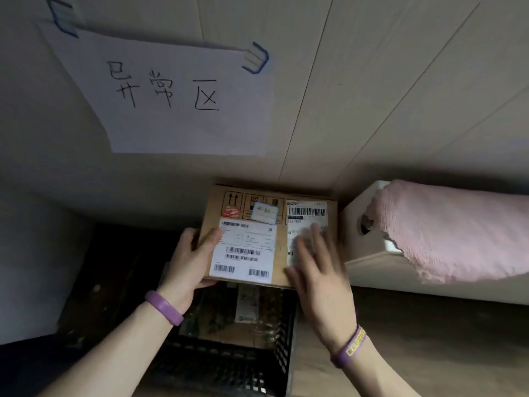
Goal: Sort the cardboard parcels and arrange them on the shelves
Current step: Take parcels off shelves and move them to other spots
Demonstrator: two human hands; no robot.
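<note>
So the cardboard parcel is up over the black crate, long side running across from one hand to the other. The left hand has it by the near-left edge, thumb on top and fingers curled under. The whole box sticks out right of that grip and away toward the wall.

The right hand is flat and spread over the right-hand label. It's blurry, so it might be pressing or just hovering.

Right of the grip there's a white box with a pink fuzzy cloth. There's also wood floor and a handwritten paper sign up on the wall.
</note>
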